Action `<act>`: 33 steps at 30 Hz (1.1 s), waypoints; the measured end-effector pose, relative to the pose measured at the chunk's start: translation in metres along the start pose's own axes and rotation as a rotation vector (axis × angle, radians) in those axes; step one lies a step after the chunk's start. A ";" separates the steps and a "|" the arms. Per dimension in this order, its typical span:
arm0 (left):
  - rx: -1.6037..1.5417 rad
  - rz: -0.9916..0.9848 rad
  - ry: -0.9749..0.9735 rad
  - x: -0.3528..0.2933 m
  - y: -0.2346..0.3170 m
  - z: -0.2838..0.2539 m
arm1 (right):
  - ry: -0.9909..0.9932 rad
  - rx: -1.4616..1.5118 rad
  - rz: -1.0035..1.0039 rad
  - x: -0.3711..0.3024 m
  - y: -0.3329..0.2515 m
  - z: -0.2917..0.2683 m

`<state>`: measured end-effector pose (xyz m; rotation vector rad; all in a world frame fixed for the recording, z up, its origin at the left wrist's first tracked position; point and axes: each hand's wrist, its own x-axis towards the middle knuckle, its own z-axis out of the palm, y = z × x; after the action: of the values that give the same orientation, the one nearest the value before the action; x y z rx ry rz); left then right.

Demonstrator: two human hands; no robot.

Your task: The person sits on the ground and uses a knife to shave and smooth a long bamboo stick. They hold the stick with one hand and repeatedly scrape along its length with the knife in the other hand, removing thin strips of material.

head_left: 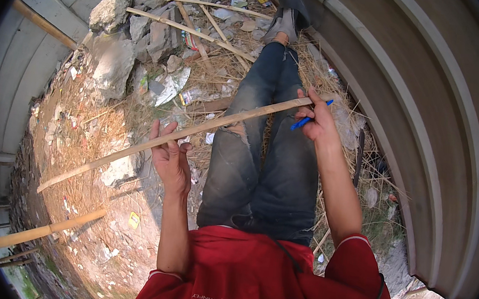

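Note:
A long, thin, flat bamboo strip [225, 119] slants across my legs, its near end low on the left and its other end up at the right. My left hand [171, 163] grips it left of my knees, thumb on one side and fingers partly behind it. Near the strip's upper right end, my right hand [319, 123] is closed on it between thumb and fingers. That same hand also holds a blue pen [300, 122], which sticks out below the strip. A blue tip shows beside the thumb as well.
Corrugated metal sheeting [409, 85] rises close on my right, and pale panels [9, 90] stand at left. Rubble stones [114, 66] and bamboo poles [190, 32] lie ahead on straw and litter. Another bamboo pole [50, 229] juts in at lower left.

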<state>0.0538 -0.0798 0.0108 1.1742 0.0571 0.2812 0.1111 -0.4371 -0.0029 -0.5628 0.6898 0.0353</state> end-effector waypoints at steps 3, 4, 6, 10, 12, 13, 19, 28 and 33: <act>0.235 0.227 0.017 0.017 0.011 -0.018 | -0.097 -0.161 0.103 -0.016 -0.006 -0.009; 0.196 0.302 0.042 0.024 0.019 -0.012 | -0.128 -0.225 0.139 -0.024 -0.008 -0.014; 0.115 0.453 0.087 0.037 0.048 0.000 | -0.097 -0.376 0.061 -0.032 -0.010 -0.038; 0.237 0.526 0.212 0.044 0.108 0.013 | 0.264 -0.638 -0.200 -0.029 -0.019 -0.132; 0.258 0.589 0.271 0.050 0.123 0.012 | 0.353 -0.616 -0.198 -0.024 -0.017 -0.208; 0.286 0.614 0.280 0.052 0.129 0.008 | 0.357 -0.593 -0.149 -0.027 -0.013 -0.237; 0.422 0.707 0.236 0.061 0.163 0.026 | 1.032 -1.669 -0.357 -0.042 0.031 -0.388; 0.558 0.780 -0.008 0.097 0.198 0.094 | 1.078 -1.542 0.063 -0.038 0.020 -0.466; 0.603 0.741 -0.140 0.119 0.172 0.115 | 1.001 -1.719 -0.026 -0.037 0.022 -0.485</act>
<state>0.1583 -0.0931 0.2248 1.7862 -0.4548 0.8745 -0.2099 -0.6563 -0.2955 -2.3307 1.5692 0.3620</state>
